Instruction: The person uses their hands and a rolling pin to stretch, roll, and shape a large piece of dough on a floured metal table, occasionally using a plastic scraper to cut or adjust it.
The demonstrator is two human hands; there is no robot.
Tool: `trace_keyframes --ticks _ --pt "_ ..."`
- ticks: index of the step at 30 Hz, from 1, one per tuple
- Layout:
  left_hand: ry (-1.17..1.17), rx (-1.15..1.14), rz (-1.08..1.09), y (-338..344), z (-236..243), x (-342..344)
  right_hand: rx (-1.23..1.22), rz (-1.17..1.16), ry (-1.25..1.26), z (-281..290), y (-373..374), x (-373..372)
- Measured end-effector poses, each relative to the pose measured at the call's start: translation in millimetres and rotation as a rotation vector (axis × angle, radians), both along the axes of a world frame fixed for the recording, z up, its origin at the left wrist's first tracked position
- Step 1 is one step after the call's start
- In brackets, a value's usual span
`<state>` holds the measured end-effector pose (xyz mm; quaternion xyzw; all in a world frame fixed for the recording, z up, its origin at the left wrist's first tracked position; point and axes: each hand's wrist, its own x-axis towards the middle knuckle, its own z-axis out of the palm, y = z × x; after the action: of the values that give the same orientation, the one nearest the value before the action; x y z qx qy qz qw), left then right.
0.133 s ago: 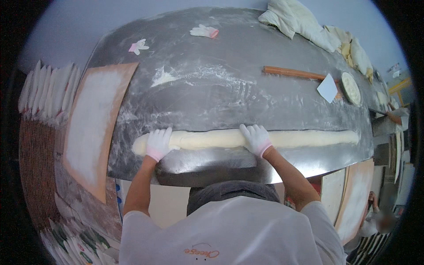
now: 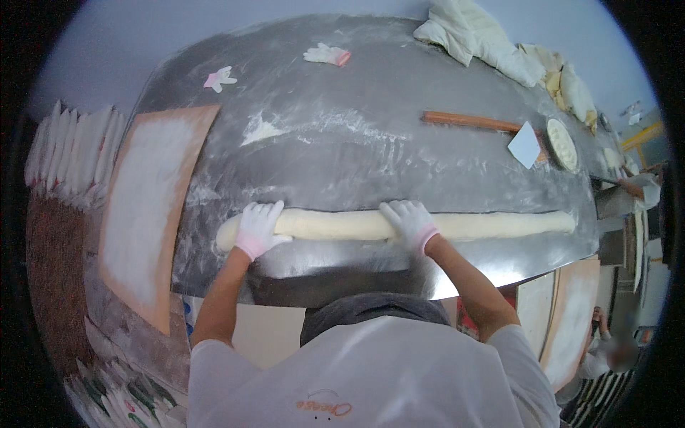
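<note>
A long, pale dough roll [image 2: 335, 225] lies crosswise along the near side of the floured dark table. My left hand [image 2: 258, 227], in a white glove with a pink cuff, grips it close to its left end. Its fingers bend over the far side, while the thumb sticks out along the near side. Gloved the same way, my right hand [image 2: 411, 224] clasps the roll near its middle, fingers curled over the top and far side. Its thumb is hard to see. Right of that hand, the dough stretches on, untouched, toward the table's right part.
A floured board [image 2: 146, 207] lies at the left. Two loose gloves, one of them a white glove [image 2: 327, 54], lie at the far side. A wooden rod [image 2: 467, 120], white scraper [image 2: 525, 145] and bowl of flour [image 2: 562, 144] sit far right, near bunched cloth [image 2: 478, 43]. Other people are at right.
My right hand has shifted slightly left along the dough roll, and my left hand's fingers reach a little farther right. The whole view has moved slightly.
</note>
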<state>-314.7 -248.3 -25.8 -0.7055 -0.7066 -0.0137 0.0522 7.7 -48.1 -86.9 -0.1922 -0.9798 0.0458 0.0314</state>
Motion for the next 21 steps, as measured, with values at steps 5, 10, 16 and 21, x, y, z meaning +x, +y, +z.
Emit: trace_keyframes --ticks 5,10,16,21 --pt "0.009 -0.107 0.103 -25.8 0.9 -25.5 0.003 0.071 0.06 5.0 -22.9 -23.1" --pt "-0.033 -0.48 0.325 -32.9 25.4 -72.9 -0.059 -0.058 0.046 -5.7 -21.9 -31.6" --pt "-0.007 0.004 -0.12 9.9 4.7 15.0 -0.028 0.047 0.104 0.5 -24.8 -29.8" --pt "-0.123 -0.456 0.082 36.8 13.7 28.5 0.0 -0.048 -0.009 12.8 6.2 37.3"
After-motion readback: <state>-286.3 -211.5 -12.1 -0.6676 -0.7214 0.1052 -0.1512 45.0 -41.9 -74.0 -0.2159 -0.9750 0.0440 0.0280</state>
